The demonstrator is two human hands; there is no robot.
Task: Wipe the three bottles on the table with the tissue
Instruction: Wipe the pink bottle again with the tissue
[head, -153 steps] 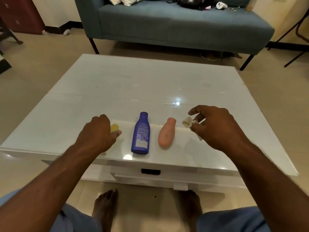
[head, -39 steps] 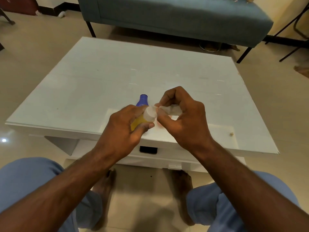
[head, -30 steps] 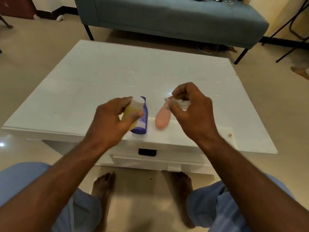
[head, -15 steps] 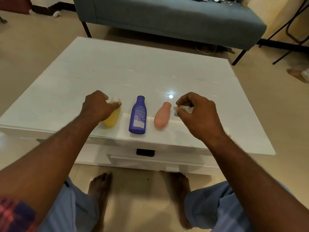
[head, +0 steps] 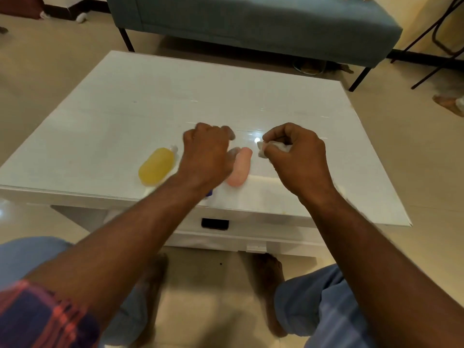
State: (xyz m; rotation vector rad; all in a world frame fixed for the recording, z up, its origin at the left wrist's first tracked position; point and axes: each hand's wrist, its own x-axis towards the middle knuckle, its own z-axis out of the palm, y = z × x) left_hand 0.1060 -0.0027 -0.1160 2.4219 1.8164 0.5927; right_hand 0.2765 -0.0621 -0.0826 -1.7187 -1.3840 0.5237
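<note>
Over the middle of the row, the left hand (head: 206, 156) curls its fingers (head: 227, 133) down where the blue bottle (head: 209, 193) lies, hiding all but its base, so I cannot tell whether they have closed on it, while the right hand (head: 296, 156) pinches the crumpled white tissue (head: 262, 149) in bent fingers. The smooth, rounded pink bottle (head: 238, 169) lies just beside the left knuckles and could be knocked rolling on the glossy, slick tabletop (head: 150, 104). The translucent yellow bottle (head: 157, 167), soft-looking and pouch-shaped, lies apart to the left.

white table (head: 125, 116), yellow bottle (head: 157, 169), pink bottle (head: 239, 169)
</note>
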